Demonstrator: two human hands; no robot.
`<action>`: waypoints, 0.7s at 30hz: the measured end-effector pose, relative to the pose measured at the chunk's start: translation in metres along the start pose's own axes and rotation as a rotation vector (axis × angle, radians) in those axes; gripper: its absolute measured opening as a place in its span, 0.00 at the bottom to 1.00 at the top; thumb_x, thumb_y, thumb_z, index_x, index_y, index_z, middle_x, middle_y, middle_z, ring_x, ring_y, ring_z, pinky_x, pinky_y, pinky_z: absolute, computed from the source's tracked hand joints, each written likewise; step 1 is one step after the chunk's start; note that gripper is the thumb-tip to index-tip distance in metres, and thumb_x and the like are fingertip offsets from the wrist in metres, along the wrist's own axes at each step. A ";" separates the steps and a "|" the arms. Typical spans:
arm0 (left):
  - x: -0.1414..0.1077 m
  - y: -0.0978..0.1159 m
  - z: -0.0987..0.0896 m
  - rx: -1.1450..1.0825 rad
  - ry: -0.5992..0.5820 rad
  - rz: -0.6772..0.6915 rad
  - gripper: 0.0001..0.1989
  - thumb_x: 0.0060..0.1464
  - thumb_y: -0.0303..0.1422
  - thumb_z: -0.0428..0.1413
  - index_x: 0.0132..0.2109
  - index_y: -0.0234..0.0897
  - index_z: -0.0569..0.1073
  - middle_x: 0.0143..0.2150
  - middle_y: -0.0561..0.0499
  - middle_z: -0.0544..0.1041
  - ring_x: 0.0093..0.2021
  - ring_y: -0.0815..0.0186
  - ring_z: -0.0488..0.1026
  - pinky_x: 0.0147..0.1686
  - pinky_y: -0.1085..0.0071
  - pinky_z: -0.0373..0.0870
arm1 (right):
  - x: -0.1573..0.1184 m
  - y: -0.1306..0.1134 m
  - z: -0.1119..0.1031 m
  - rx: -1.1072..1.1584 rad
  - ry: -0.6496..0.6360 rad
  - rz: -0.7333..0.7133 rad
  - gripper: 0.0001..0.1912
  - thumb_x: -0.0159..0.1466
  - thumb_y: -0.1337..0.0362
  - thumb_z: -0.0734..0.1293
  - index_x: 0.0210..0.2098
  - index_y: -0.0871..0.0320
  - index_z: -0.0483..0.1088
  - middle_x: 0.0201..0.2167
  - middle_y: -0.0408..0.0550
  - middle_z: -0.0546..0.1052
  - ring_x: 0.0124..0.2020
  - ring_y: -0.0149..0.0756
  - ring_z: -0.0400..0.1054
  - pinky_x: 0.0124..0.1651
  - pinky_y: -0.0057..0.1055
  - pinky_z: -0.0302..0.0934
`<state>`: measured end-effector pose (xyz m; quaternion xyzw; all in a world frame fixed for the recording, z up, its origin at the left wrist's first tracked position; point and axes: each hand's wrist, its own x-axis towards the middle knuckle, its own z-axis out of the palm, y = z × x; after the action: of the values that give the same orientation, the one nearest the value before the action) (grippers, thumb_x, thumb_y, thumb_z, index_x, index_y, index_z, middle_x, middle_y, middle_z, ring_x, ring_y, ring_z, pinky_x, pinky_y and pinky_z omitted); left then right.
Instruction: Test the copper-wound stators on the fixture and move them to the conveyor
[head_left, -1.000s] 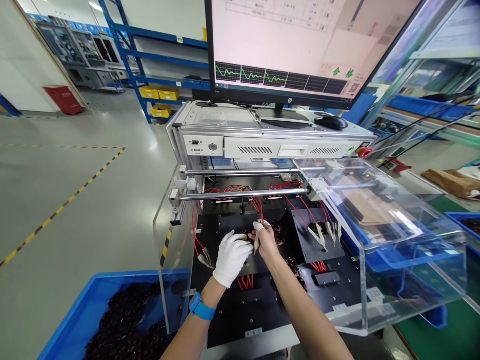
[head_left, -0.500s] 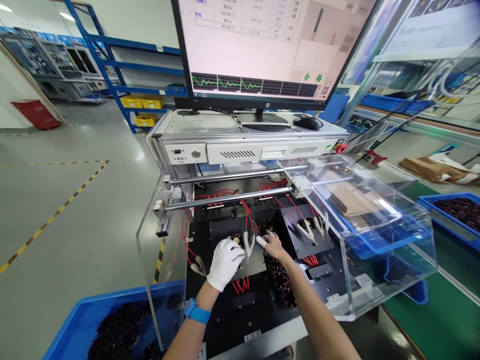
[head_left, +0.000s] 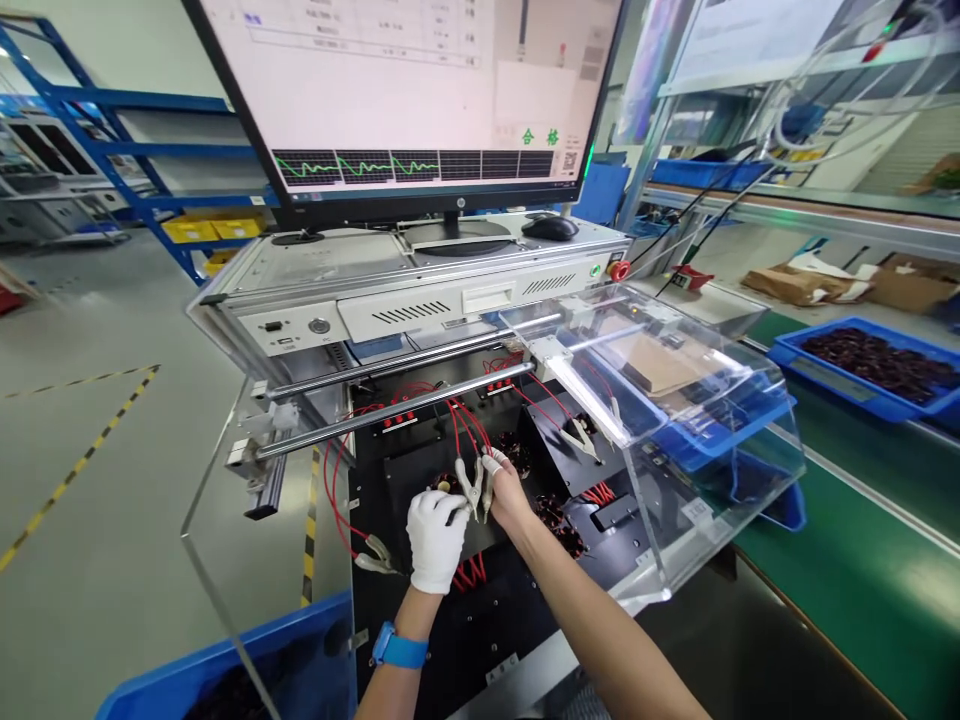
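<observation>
Apparently midway, gripping a white clip [head_left: 487, 495] in the right hand [head_left: 508, 490], unclear what in the left hand [head_left: 435, 540], with three monitor graphs [head_left: 365, 167] traced, three blank

Blue shelving [head_left: 150, 99] with yellow bins [head_left: 190, 231] stands left of the monitor [head_left: 367, 90]. Below the monitor lies a black mouse [head_left: 550, 228].

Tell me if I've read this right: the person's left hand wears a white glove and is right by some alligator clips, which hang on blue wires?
Not quite: the wires are red, not blue, as the head view shows. The rest stands: the left hand wears a white glove and is right by some alligator clips.
</observation>
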<state>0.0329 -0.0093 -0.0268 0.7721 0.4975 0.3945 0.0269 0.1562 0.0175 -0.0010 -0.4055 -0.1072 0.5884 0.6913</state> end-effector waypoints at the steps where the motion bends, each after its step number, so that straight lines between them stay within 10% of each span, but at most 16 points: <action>1: 0.000 -0.001 0.001 0.003 0.001 0.004 0.03 0.47 0.31 0.57 0.30 0.42 0.75 0.31 0.49 0.71 0.38 0.58 0.66 0.39 0.62 0.66 | 0.000 0.002 0.000 0.028 0.007 -0.004 0.11 0.46 0.66 0.67 0.30 0.55 0.65 0.22 0.38 0.70 0.24 0.29 0.65 0.28 0.28 0.65; 14: 0.001 -0.004 0.001 0.010 0.015 0.047 0.03 0.47 0.30 0.56 0.31 0.42 0.75 0.31 0.49 0.71 0.36 0.59 0.66 0.39 0.62 0.67 | -0.001 0.014 0.000 0.082 0.035 -0.051 0.13 0.46 0.62 0.68 0.31 0.55 0.64 0.25 0.38 0.71 0.29 0.31 0.67 0.37 0.34 0.66; 21: -0.021 -0.022 -0.017 -0.011 -0.001 0.137 0.06 0.51 0.30 0.53 0.33 0.43 0.75 0.37 0.51 0.75 0.46 0.58 0.67 0.54 0.53 0.57 | 0.038 0.010 -0.025 -0.554 0.187 -0.432 0.24 0.50 0.61 0.67 0.46 0.59 0.64 0.41 0.50 0.70 0.42 0.37 0.66 0.50 0.37 0.59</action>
<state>0.0017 -0.0206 -0.0366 0.8045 0.4411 0.3978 0.0043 0.1756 0.0409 -0.0366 -0.5974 -0.2821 0.3377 0.6705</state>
